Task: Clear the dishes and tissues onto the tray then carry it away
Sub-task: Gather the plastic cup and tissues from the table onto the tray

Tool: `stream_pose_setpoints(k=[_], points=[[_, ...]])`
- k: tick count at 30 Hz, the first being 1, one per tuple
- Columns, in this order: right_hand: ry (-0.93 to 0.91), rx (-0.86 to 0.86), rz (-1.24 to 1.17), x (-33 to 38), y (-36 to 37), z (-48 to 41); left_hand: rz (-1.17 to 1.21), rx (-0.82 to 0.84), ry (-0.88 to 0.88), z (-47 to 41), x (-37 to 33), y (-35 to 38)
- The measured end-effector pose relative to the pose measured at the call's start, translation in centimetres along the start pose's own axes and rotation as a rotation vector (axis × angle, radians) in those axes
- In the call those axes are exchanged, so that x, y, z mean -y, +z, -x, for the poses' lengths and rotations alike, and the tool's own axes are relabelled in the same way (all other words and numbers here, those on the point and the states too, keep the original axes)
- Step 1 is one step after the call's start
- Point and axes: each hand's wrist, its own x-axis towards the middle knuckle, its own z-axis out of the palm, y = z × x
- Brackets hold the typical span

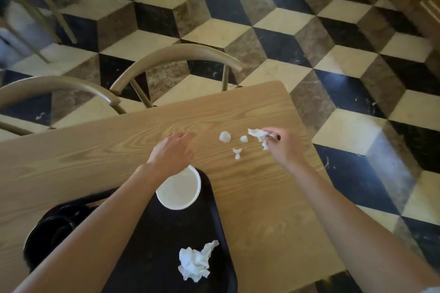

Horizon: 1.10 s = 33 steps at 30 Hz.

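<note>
While our right hand (283, 147) pinches a crumpled white tissue (258, 137) above the pale wooden table (95, 147), our left hand (172, 152) hovers spread and empty. We judge tissue-clearing underway: next, three small white scraps (225, 137) need gathering onto the black plastic tray (152, 240).

Worn at head height, looking forward and steeply down across the wooden table (100, 150). Close over both forearms and the black tray (214, 197); wide-angle, bowing chairs (176, 54) and patterned floor (333, 59) beyond.
</note>
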Motion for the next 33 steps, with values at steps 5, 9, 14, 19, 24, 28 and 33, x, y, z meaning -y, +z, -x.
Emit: stream_pose_setpoints(k=[5, 9, 14, 19, 24, 28, 33], points=[[-0.113, 0.0, 0.138, -2.1, 2.4, -6.0, -0.019, 0.02, 0.028, -5.8, 0.8, 3.0], [-0.288, 0.065, 0.328, -4.3, 4.2, -7.0, -0.194, -0.04, 0.081, -8.7, 2.4, 4.9], [-0.445, -0.053, 0.485, -6.3, 4.8, -7.1, -0.279, -0.04, 0.13, -10.0, 4.6, 7.0], [-0.433, -0.079, 0.4, -5.8, 5.9, -7.0, -0.292, -0.094, 0.118, -10.5, 5.2, 7.9], [-0.532, 0.024, 0.299, -5.0, 7.7, -2.5, -0.298, -0.103, 0.125, -10.7, 5.4, 8.2], [-0.546, 0.222, 0.218, -4.7, 7.4, 0.9, -0.294, -0.101, 0.119, -10.7, 5.4, 8.1], [-0.321, -0.103, 0.14, -4.3, 4.4, -4.9, -0.293, -0.104, 0.125, -10.7, 5.4, 8.1]])
